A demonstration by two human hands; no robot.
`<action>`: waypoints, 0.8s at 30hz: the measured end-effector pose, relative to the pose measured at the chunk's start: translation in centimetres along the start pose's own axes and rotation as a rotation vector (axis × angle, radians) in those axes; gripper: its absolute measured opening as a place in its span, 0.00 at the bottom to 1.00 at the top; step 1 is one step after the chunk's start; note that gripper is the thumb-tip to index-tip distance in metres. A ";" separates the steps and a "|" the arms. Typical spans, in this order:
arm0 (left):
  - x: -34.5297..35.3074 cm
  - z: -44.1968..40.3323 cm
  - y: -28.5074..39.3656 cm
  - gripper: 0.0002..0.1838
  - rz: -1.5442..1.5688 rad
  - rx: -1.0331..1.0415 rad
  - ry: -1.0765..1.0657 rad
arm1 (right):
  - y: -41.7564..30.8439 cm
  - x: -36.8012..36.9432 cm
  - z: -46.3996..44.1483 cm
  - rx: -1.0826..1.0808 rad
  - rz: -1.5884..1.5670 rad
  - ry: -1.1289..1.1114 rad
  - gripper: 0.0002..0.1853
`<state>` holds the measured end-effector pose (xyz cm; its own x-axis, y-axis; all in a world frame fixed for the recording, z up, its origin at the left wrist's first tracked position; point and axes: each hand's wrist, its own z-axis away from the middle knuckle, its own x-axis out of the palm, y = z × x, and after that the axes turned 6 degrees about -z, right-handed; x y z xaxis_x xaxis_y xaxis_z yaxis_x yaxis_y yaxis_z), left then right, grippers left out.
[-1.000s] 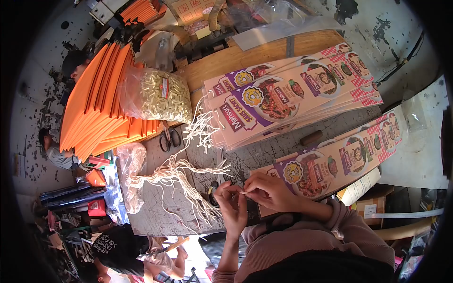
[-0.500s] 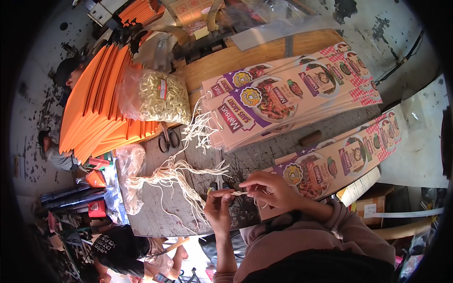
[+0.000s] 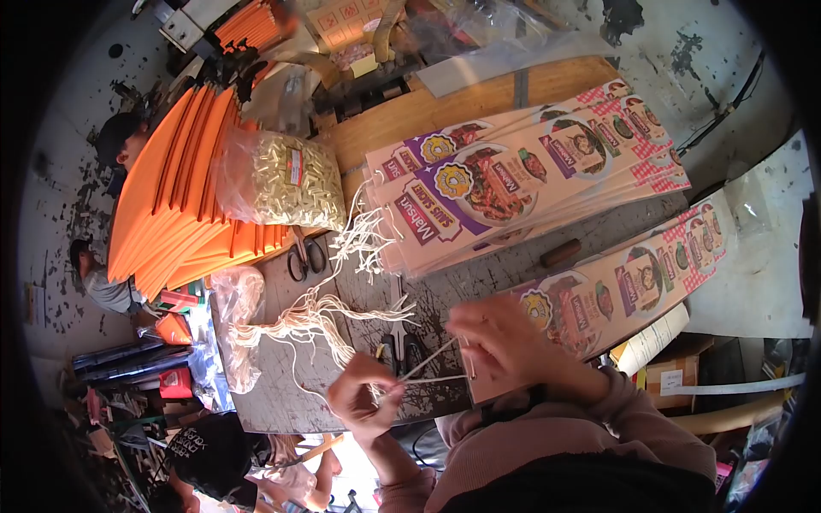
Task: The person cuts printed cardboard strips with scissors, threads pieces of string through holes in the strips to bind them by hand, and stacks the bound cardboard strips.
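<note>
A pale string (image 3: 432, 378) is stretched between my two hands in two strands. My left hand (image 3: 366, 395), above the table's near edge, is closed round one end of it. My right hand (image 3: 503, 344) has curled, somewhat blurred fingers at the string's other end, over the left end of a printed cardboard sheet (image 3: 629, 286). The lower strand reaches that sheet's edge. Just behind the string lie black-handled scissors (image 3: 402, 349). A bundle of loose cream strings (image 3: 316, 321) spreads to the left of them.
Printed cardboard sheets (image 3: 513, 184) with knotted strings (image 3: 366, 238) at their left end are stacked behind. A bag of small gold pieces (image 3: 295, 184), orange folders (image 3: 184, 192) and a second pair of scissors (image 3: 305, 255) are at left. A person in a black shirt (image 3: 209, 457) sits lower left.
My hands have moved apart from close together, my left hand going left and down. The string between them is now drawn out, and the scissors behind are more exposed.
</note>
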<state>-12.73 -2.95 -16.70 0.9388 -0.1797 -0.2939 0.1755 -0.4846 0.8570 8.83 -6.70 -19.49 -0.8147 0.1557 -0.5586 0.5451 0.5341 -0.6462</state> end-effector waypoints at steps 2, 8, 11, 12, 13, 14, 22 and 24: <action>-0.9 -0.5 0.4 0.10 0.073 0.113 0.197 | 0.5 -3.2 0.1 0.273 0.205 -0.065 0.19; -1.8 0.0 -0.3 0.11 0.020 0.154 0.298 | 3.6 -9.7 3.6 0.466 0.457 -0.079 0.16; -2.0 0.1 0.1 0.11 -0.020 0.042 0.271 | 4.3 -12.0 3.2 0.809 -0.089 0.049 0.07; -1.8 -0.1 0.2 0.10 -0.019 0.081 0.265 | 4.5 -12.4 3.0 0.675 0.030 0.118 0.09; -1.7 -0.3 0.4 0.10 -0.019 0.083 0.268 | 4.7 -12.8 2.6 0.538 0.148 0.186 0.11; -1.6 -0.5 0.6 0.10 -0.024 0.078 0.281 | 4.6 -13.4 1.7 0.591 0.145 0.196 0.12; -2.7 -5.6 -1.3 0.08 -0.132 -0.025 0.423 | 9.4 -15.6 -10.3 0.270 0.190 -0.031 0.10; -2.5 -5.2 -1.9 0.12 -0.285 -0.087 0.376 | 10.7 -14.3 -12.4 -0.014 0.375 0.093 0.15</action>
<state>-13.90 2.94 -15.39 0.8892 0.2797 -0.3622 0.4502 -0.3930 0.8018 23.82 7.08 -11.94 -0.5742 0.4164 -0.7050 0.8064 0.4367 -0.3988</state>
